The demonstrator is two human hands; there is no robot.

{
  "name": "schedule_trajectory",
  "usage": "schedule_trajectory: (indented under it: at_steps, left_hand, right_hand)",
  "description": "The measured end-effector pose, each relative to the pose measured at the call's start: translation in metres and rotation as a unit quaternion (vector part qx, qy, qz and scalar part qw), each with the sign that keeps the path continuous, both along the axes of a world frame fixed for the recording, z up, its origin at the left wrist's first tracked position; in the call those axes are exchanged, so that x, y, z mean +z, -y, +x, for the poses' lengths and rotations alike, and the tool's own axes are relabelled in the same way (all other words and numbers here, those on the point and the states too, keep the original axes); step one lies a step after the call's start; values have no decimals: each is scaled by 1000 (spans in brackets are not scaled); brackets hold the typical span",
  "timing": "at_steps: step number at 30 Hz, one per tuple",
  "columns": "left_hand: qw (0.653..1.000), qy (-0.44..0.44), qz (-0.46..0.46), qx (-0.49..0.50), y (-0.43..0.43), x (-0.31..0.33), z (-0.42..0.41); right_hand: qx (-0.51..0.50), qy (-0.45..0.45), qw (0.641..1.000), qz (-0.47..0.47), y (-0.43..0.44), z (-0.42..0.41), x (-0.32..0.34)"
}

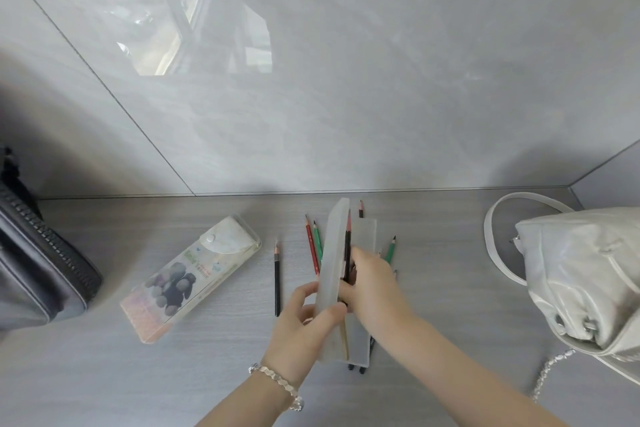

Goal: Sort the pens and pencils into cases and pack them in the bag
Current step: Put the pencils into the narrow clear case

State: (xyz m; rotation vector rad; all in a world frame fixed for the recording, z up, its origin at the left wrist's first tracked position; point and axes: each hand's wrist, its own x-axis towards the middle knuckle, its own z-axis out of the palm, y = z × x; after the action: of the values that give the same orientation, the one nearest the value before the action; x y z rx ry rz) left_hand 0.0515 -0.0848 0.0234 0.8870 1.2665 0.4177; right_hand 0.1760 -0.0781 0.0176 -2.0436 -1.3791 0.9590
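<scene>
Table [138, 374] runs back to the wall [346, 80]. Centre: open case [367, 236], lid tilted up on its left side. Left hand [301, 326] grips the lid's near end. Right hand [372, 281] is just right of the lid, with the held pencil [347, 246] between lid and tray. Two pencils [312, 243] lie left of the case, partly under the lid. Lone pencil [277, 281] is further left, then the flap case [194, 274], with the pouch [38, 270] at the far left edge. Side pencils [390, 250] lie right of the case. Bag [581, 274] sits far right, strap [491, 229] on its left.
</scene>
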Motion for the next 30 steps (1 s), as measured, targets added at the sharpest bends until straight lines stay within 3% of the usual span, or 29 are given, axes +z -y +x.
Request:
schedule_trajectory:
  at_steps: [8, 12, 14, 16, 18, 30]
  left_hand:
    - [997, 6, -2, 73, -3, 7, 8]
    - [995, -16, 13, 102, -9, 9, 4]
    - [994, -30, 12, 102, -12, 9, 0]
    - [994, -47, 6, 102, -14, 12, -3]
    - [993, -56, -3, 108, -14, 13, -5]
    - [992, -88, -39, 77, -6, 5, -11]
  right_hand:
    - [63, 103, 993, -11, 13, -12, 19]
    - [-48, 75, 995, 48, 17, 3, 14]
    - [-116, 94, 988, -33, 14, 22, -4]
    - [-125, 126, 967, -181, 11, 38, -28]
    - [-119, 135, 952, -247, 10, 44, -47]
    - [-133, 112, 960, -218, -21, 43, -76]
